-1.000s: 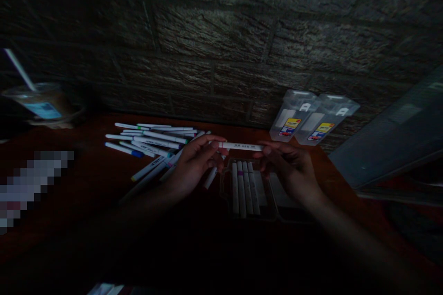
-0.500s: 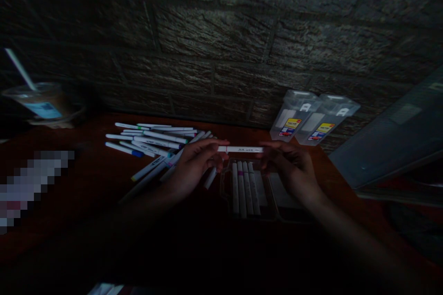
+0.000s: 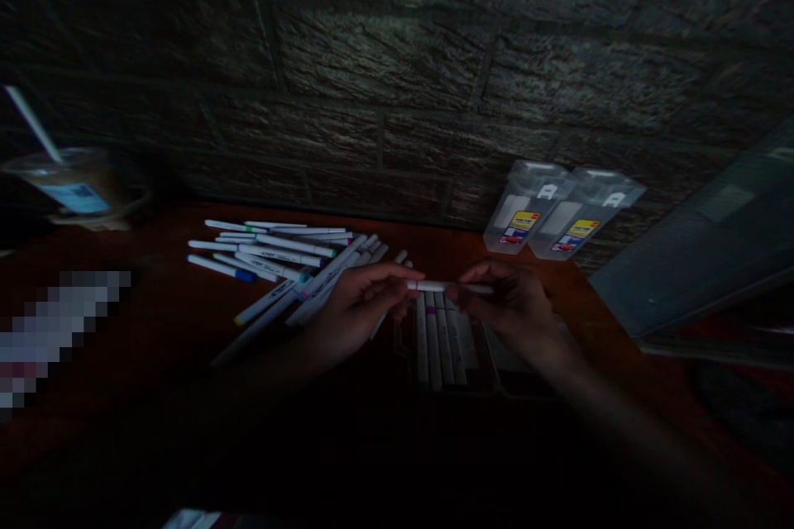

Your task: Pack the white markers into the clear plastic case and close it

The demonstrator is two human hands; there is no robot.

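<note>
A white marker [image 3: 429, 287] with a thin reddish band lies level between my two hands. My left hand [image 3: 365, 297] pinches its banded end, and my right hand [image 3: 512, 302] grips it toward the other end. Just below them, several white markers [image 3: 442, 343] stand side by side in a clear plastic case [image 3: 496, 380] that lies open on the table; one has a purple band. Left of my left hand spreads a loose pile of white markers [image 3: 285, 246] with coloured ends, such as blue, green and yellow.
Two clear plastic boxes [image 3: 518, 211] with yellow labels stand at the back right, by the stone wall [image 3: 372, 58]. A drink cup [image 3: 74, 182] with a straw sits in a holder at far left. A grey panel [image 3: 700, 240] rises at the right edge of the table [image 3: 155, 306].
Both hands have lowered the marker slightly. My right hand's fingers have shifted left along it, closer to my left hand, and the marker has turned so its print no longer shows.
</note>
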